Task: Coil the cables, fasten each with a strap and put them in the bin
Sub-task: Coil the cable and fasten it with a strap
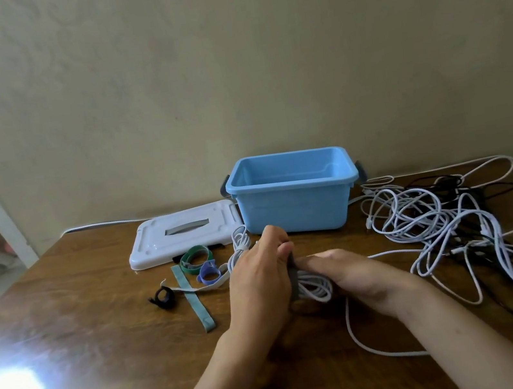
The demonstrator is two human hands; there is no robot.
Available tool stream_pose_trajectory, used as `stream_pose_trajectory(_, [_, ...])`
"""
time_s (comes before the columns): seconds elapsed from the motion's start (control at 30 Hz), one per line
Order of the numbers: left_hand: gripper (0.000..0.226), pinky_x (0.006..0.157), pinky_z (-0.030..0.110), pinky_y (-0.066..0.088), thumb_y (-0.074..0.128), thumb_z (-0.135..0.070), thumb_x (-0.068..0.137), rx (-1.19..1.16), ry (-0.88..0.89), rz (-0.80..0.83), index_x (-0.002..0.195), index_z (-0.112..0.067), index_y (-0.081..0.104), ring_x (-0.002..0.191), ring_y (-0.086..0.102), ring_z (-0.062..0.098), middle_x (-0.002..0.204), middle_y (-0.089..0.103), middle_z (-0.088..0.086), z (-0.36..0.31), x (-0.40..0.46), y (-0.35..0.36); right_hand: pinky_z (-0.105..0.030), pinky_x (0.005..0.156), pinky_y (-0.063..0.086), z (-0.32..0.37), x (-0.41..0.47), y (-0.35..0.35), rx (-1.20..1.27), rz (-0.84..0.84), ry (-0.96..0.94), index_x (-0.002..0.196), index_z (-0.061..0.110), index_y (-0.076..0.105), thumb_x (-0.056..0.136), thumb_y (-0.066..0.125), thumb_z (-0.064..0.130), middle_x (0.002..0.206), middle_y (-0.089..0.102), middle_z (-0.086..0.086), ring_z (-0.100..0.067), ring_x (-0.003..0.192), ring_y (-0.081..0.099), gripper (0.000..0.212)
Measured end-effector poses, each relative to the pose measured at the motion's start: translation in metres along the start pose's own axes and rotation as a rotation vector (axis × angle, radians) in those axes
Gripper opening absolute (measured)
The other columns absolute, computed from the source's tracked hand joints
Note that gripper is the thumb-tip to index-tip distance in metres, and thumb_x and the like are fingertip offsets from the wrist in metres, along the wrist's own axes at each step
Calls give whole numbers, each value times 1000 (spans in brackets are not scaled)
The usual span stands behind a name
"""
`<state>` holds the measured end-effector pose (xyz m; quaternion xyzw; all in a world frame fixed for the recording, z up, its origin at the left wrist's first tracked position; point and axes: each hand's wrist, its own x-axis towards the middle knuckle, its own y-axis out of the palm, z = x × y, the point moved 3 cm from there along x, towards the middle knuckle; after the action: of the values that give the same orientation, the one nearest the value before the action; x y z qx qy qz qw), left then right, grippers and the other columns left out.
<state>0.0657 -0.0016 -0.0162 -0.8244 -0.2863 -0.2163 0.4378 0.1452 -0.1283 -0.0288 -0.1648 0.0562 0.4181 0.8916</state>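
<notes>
Hands (pixel 263 281) maybe strapping coil (pixel 313 286), tangled cables (pixel 450 226) nearby

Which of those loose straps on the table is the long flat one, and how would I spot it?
Start at the blue bin by the wall, then the white lid lying to its left. In front of the lid lies a cluster of straps; the long teal strap lies flat and straight, running toward the person. Its neighbours, the green strap, purple strap and black strap, are all curled into loops.

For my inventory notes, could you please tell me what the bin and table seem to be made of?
Bin: apparently moulded plastic, pale blue, smooth, with a rolled rim. Table: wood or wood-look laminate, brown, grain visible, glossy enough to mirror a light.
</notes>
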Motion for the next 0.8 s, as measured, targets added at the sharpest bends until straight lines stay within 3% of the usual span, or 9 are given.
stream_pose_trajectory(0.2, [11,67,40,57,44,-28,104,-14,-6,-13,94,-27,48,79,61,11,85,58,-11,0,-1,6,-42,93,55,1,2,-3,110,-150,22,94,14,80,92,69,38,95,79,-9,-27,98,74,26])
stream_pose_trajectory(0.33, [15,61,37,52,41,-29,98,0,166,-105,88,-24,50,76,51,10,85,57,-9,-9,-5,5,-34,77,58,3,-2,-7,180,-189,31,99,6,76,92,71,33,94,79,-12,-25,89,75,28])
stream_pose_trajectory(0.53, [19,54,36,53,45,-27,97,-68,230,-166,86,-17,56,72,55,10,81,62,-5,-9,-4,-1,-50,99,56,3,1,-2,200,-296,55,91,8,79,88,76,31,89,79,-11,-31,98,74,24])
stream_pose_trajectory(0.67, [15,62,33,53,61,-26,93,-69,239,-155,83,-17,66,77,56,6,79,68,-9,-9,-3,0,-41,87,56,4,-2,-8,235,-361,29,89,7,80,92,73,28,85,78,-11,-27,87,73,22])
stream_pose_trajectory(0.8, [11,73,35,56,69,-28,90,-147,301,-69,89,-18,74,87,63,6,90,70,-10,-9,-2,5,-34,75,57,3,-2,-14,237,-409,20,91,8,81,94,71,26,87,78,-13,-21,78,71,20])
